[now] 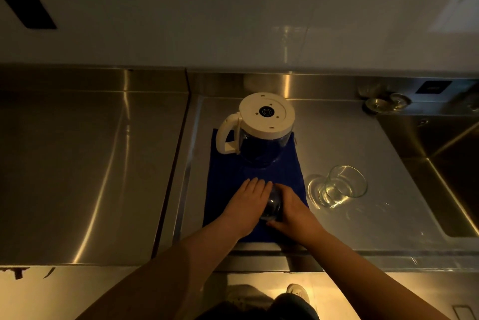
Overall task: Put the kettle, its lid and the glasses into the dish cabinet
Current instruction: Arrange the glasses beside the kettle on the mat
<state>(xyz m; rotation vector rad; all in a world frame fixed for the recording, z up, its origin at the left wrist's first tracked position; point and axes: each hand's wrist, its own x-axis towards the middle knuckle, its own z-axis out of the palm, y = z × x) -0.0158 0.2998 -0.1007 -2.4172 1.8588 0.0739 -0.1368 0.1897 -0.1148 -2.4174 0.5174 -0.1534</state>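
Observation:
A glass kettle (259, 133) with a white base and white handle stands upside down on a blue cloth (228, 172). Near the front of the cloth, my left hand (246, 205) and my right hand (293, 211) press together around a small clear glass (272, 207), which shows only between them. Another clear glass (342, 185) lies on its side on the steel counter, right of the cloth. At the back right, by the sink corner, sits a small glass piece (379, 104); I cannot tell whether it is the lid.
The steel counter (90, 164) stretches left, with a seam beside the cloth. A sink basin (445, 172) drops away at the right. A white tiled wall (233, 22) rises behind. The counter's front edge runs just under my forearms.

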